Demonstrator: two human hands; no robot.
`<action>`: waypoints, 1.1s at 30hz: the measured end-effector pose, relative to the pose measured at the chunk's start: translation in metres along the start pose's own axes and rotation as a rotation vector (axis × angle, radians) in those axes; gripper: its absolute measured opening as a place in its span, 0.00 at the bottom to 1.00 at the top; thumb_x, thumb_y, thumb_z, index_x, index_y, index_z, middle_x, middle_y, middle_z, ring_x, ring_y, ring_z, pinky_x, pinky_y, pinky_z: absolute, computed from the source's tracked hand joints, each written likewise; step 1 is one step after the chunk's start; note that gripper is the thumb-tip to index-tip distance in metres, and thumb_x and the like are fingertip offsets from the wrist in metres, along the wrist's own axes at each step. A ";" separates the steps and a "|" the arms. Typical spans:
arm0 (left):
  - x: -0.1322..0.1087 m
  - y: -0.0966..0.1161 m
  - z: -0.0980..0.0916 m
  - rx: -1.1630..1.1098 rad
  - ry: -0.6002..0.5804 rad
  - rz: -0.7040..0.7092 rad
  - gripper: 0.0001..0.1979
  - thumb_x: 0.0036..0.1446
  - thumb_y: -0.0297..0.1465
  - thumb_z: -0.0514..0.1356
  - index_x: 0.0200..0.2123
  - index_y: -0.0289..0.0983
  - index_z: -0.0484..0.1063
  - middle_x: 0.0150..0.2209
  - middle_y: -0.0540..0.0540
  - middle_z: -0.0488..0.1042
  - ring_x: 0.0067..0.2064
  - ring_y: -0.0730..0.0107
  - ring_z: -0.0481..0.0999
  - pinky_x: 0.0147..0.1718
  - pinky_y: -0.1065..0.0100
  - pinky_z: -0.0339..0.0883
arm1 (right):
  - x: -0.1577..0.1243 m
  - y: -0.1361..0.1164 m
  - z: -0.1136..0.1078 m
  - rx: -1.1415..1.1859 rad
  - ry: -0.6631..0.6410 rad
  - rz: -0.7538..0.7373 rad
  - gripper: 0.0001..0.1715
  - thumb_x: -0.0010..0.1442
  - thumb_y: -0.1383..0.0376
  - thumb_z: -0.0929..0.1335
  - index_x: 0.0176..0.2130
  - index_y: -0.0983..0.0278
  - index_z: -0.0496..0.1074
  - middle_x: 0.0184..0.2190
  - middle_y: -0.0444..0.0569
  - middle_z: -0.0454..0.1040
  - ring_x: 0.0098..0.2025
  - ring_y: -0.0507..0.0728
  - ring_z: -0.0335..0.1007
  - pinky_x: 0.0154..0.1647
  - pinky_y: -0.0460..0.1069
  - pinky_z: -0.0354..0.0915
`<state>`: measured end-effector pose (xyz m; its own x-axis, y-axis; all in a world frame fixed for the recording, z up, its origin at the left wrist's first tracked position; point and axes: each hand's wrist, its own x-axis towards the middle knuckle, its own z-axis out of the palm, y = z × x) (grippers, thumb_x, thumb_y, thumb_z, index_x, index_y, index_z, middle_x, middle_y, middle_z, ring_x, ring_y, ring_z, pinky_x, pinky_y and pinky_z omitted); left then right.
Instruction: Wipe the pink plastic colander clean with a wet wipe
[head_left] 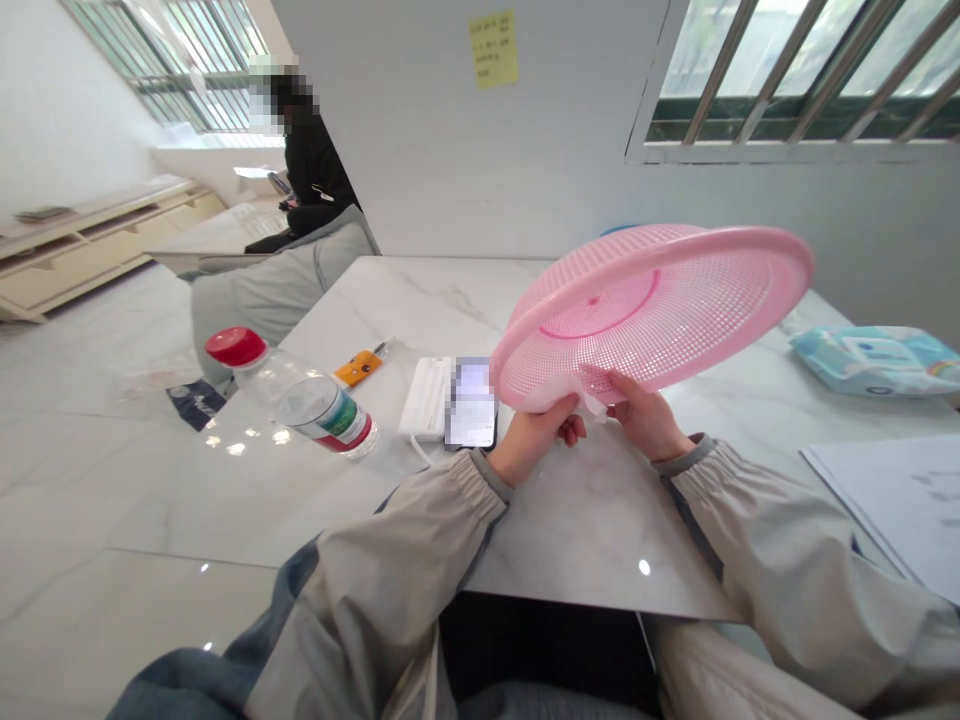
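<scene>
Pink round plastic mesh basket [652,318] gripped over a white marble-patterned table [600,540]

The glossy, grey-veined tabletop fills the middle of the frame, meeting a plain pale wall [450,150] with a yellow handwritten paper note [493,50] at top centre. A metal-barred window [795,75] takes the upper right; at upper left, a person in black clothing [319,165] sits beyond a grey upholstered sofa [262,295]. A clear plastic bottle with a red cap [307,402] is left of centre; a light-blue soft packet [877,360] lies at right.

The basket is right of centre, tilted, its broad smooth rim and finely perforated inside facing the wearer, with a darker pink ring around its base. The left hand [536,440] pinches a thin white sheet [555,392] against the near rim; the right hand [651,418] grasps that rim alongside.
</scene>
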<state>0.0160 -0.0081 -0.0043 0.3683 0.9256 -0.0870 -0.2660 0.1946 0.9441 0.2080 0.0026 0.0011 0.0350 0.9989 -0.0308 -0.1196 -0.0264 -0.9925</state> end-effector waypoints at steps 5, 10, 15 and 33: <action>0.000 0.000 -0.001 0.091 0.049 0.026 0.20 0.65 0.46 0.67 0.29 0.35 0.76 0.26 0.46 0.77 0.26 0.74 0.72 0.30 0.68 0.67 | 0.007 0.002 0.000 0.124 0.075 -0.092 0.19 0.63 0.51 0.78 0.52 0.54 0.85 0.54 0.49 0.86 0.55 0.65 0.84 0.51 0.61 0.83; 0.001 -0.004 -0.007 0.244 0.118 0.066 0.21 0.63 0.46 0.68 0.25 0.36 0.75 0.24 0.46 0.76 0.25 0.73 0.72 0.29 0.68 0.67 | 0.014 -0.002 -0.005 0.270 0.261 -0.261 0.16 0.63 0.54 0.77 0.49 0.55 0.84 0.53 0.49 0.87 0.59 0.66 0.84 0.62 0.66 0.78; 0.001 -0.006 -0.010 0.313 0.166 0.097 0.20 0.61 0.44 0.69 0.24 0.37 0.75 0.22 0.47 0.75 0.24 0.73 0.71 0.27 0.67 0.66 | 0.012 -0.003 -0.004 0.333 0.237 -0.176 0.20 0.66 0.51 0.76 0.53 0.54 0.83 0.51 0.49 0.88 0.56 0.65 0.87 0.68 0.68 0.74; 0.005 -0.003 -0.005 0.086 0.250 0.004 0.32 0.67 0.59 0.61 0.24 0.37 0.73 0.21 0.45 0.74 0.21 0.72 0.70 0.24 0.66 0.63 | 0.014 0.005 -0.007 0.281 0.161 -0.217 0.23 0.66 0.46 0.77 0.55 0.52 0.82 0.55 0.49 0.87 0.62 0.69 0.83 0.62 0.69 0.78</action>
<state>0.0144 -0.0024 -0.0095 0.1326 0.9799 -0.1490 -0.1867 0.1723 0.9672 0.2146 0.0158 -0.0055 0.2420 0.9608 0.1354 -0.3591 0.2183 -0.9074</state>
